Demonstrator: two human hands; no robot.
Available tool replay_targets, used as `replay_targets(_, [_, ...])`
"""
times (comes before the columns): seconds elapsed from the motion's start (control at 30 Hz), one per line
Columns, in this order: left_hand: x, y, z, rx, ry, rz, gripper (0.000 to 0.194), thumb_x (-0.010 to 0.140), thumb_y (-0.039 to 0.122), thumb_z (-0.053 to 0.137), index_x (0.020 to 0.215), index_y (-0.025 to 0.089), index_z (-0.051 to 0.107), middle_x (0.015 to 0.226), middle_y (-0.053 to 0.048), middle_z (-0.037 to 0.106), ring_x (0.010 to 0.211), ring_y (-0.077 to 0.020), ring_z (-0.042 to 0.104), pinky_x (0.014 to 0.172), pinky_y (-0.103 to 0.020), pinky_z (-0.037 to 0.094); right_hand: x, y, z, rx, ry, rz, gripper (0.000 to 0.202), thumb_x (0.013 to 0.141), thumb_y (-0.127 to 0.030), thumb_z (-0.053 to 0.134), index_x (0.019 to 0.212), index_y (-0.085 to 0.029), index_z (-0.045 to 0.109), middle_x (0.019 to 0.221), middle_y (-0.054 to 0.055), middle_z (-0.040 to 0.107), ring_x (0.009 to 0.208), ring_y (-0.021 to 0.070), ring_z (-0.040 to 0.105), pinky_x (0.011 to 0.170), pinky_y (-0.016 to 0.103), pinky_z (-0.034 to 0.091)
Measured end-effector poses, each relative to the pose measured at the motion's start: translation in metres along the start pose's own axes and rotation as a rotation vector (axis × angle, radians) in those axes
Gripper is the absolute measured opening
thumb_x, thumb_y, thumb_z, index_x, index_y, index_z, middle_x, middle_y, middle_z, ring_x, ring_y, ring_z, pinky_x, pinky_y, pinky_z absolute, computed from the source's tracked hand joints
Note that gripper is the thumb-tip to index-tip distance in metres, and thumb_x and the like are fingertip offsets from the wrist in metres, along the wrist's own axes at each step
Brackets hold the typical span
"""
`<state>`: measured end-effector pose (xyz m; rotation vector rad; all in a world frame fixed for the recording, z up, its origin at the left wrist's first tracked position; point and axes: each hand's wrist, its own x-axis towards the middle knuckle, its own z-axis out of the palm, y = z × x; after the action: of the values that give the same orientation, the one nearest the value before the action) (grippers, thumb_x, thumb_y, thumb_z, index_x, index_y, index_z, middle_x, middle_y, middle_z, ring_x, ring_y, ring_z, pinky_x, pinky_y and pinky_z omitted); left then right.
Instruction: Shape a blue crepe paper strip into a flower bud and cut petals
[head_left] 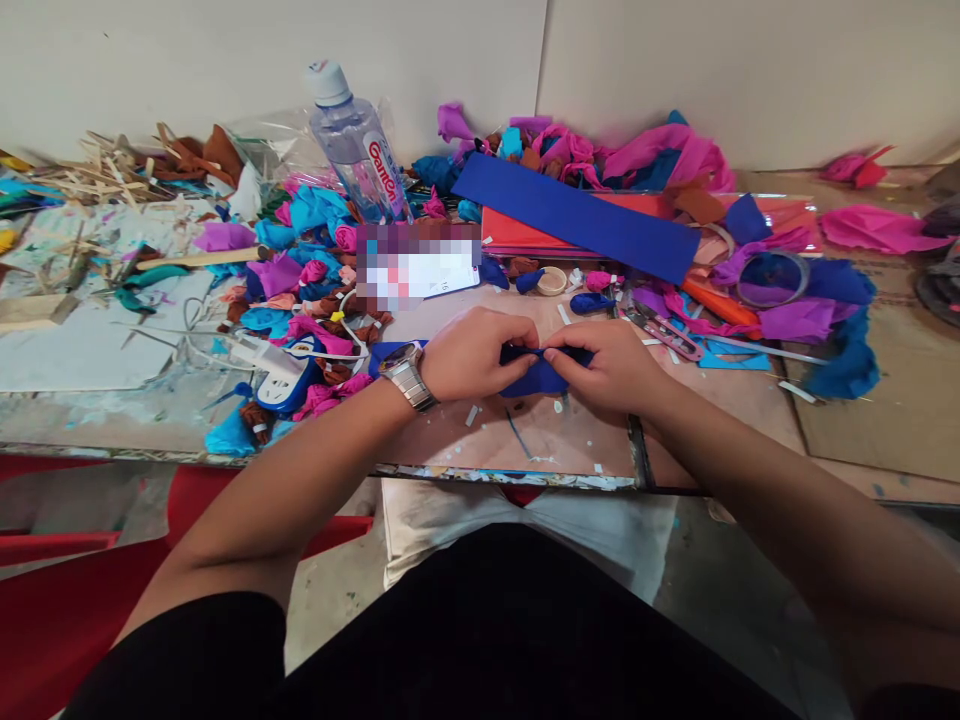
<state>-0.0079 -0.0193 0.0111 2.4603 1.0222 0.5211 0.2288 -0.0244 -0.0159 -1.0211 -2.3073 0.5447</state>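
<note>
L hand [480, 352] + R hand [600, 365] pinching 1 blue paper [541, 380] mid-frame, pt. hidden; 1 bottle [352, 150] upper L, 1 phone [454, 272] mid-frame, pt. blurred!

Clear btl [352, 150] w/ white cap [328, 84] nr phone [454, 275], wood sticks [109, 178] at back L

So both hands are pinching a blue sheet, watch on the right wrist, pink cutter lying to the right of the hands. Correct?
One slip: head view shows the watch on the left wrist. Otherwise yes: left hand and right hand pinch a blue sheet; pink cutter lies to their right.
</note>
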Motion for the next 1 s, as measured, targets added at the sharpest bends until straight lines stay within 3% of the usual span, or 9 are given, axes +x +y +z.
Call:
replay_targets(0.3, [0.0008,0.0022,-0.0021,-0.031,0.03,-0.03,0.022,0.093,0.029,0.057,0.087,0.018,0.076,0.078,-0.001,0.074,0.07,-0.0149,0.061,0.071,-0.031,0.041,-0.0006,0.0008,0.0003,-0.002,-0.007,-0.03,0.018,0.094,-0.026,0.063,0.089,-0.019,0.079,0.082,0.002,0.078,0.071,0.0174,0.066,0.068,0.031,0.041])
replay_targets(0.7, [0.0018,-0.0032,-0.0043,0.072,0.069,-0.143,0.025,0.096,0.029,0.051,0.088,0.018,0.072,0.08,-0.004,0.072,0.071,-0.0181,0.059,0.068,-0.033,0.037,0.0001,0.0007,-0.002,-0.026,-0.031,0.029,0.02,0.093,-0.027,0.062,0.089,-0.019,0.08,0.084,0.004,0.079,0.073,0.0194,0.068,0.069,0.032,0.041])
replay_targets(0.9, [0.0011,-0.0017,-0.0041,-0.011,-0.021,-0.051,0.027,0.097,0.035,0.053,0.098,0.018,0.074,0.087,-0.004,0.075,0.076,-0.0177,0.063,0.074,-0.032,0.042,0.0003,-0.0001,-0.0021,-0.018,-0.03,0.019,0.021,0.093,-0.026,0.062,0.094,-0.019,0.081,0.084,0.004,0.08,0.074,0.0199,0.069,0.07,0.032,0.043])
replay_targets(1.0, [0.0012,-0.0014,-0.003,-0.008,-0.023,-0.036,0.024,0.094,0.031,0.054,0.094,0.018,0.075,0.083,-0.003,0.074,0.073,-0.0171,0.062,0.073,-0.032,0.041,0.0004,0.0009,-0.0025,-0.008,-0.009,0.002,0.021,0.092,-0.027,0.064,0.101,-0.019,0.081,0.093,0.005,0.082,0.081,0.0219,0.072,0.076,0.033,0.047])
